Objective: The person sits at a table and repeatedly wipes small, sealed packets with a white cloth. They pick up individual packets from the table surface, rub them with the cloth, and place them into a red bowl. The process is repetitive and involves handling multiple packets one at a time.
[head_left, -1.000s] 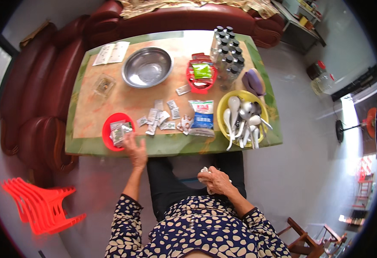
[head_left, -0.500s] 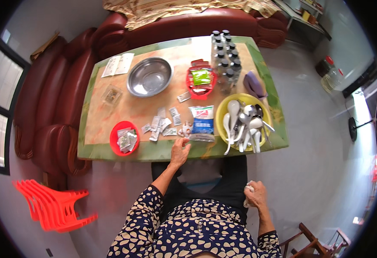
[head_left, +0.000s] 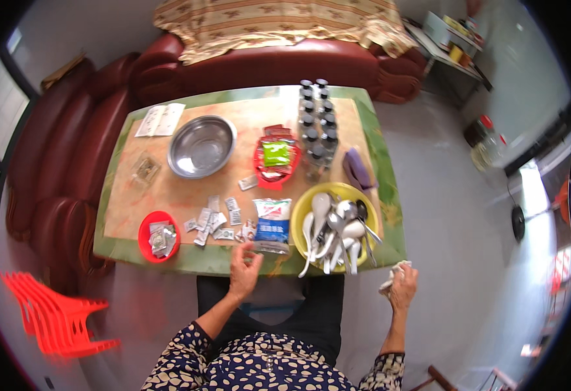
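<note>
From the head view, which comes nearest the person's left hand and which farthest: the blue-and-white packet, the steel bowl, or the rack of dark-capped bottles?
From the left hand:
1. Blue-and-white packet, just beyond the fingers, near edge.
2. Steel bowl, mid-table, left.
3. Rack of dark-capped bottles, far side, right.

We look down on a green-edged table (head_left: 126, 251). Our left hand (head_left: 244, 268) rests at its near edge, fingertips just at a blue-and-white packet (head_left: 271, 225). Small sachets (head_left: 215, 220) lie scattered left of the packet, beside a red dish (head_left: 146, 240) holding more. Our right hand (head_left: 402, 285) hangs off the table's right corner, closed around a crumpled white cloth (head_left: 393, 274). Near it sits a yellow bowl (head_left: 306, 204) piled with spoons. Farther back: a steel bowl (head_left: 201, 146), a red basket (head_left: 258, 163) of packets, dark-capped jars (head_left: 315, 124), a purple cloth (head_left: 357, 168). Dark red sofas (head_left: 57, 163) wrap the table.
</note>
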